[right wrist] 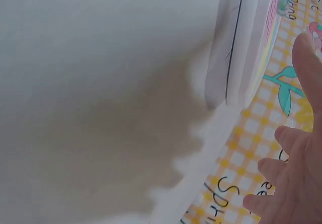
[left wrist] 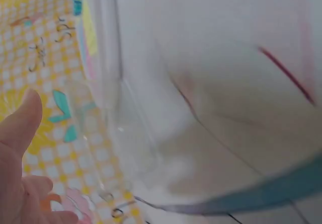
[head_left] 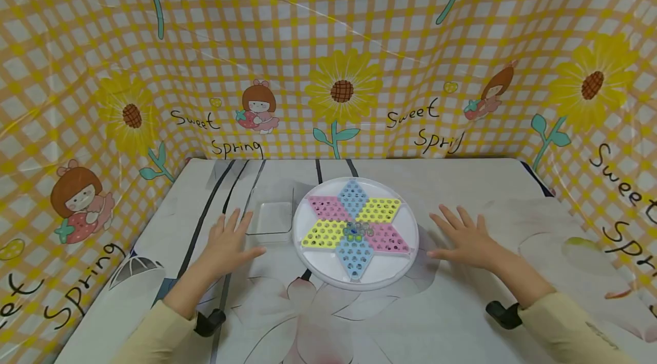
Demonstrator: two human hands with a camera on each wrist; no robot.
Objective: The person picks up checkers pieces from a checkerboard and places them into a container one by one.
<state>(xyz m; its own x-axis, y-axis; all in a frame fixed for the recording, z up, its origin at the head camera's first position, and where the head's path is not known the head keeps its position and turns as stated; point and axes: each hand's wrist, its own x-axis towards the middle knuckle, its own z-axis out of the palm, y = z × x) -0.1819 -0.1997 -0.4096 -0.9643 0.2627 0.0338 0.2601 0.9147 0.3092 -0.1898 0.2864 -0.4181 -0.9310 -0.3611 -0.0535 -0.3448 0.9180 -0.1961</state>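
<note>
Where two pale sleeves (head_left: 154, 334) come in at the near side, a black wrist mount (head_left: 209, 323) shows by each cuff; beyond, the left hand (head_left: 226, 247) and the right hand (head_left: 467, 241) reach over the worktop (head_left: 441, 324), each grip spread, fingers apart and holding nothing; the left is near the clear box (head_left: 269, 234), the right near the board (head_left: 318, 264). Between the hands, the board lies flat, round and white, with a star of blue, pink and yellow hole-studded fields; it looks like light, stiff plastic, best held level by opposite sides of its rim; the marbles (head_left: 354, 231) clustered at its centre are likely hard, slick and quick to roll, so a fingertip pinch should suit each one. Just left of the board, the box seems thin, rigid and perhaps brittle, best taken by two facing walls; farthest off hangs a checked sunflower cloth (head_left: 205, 21).
</note>
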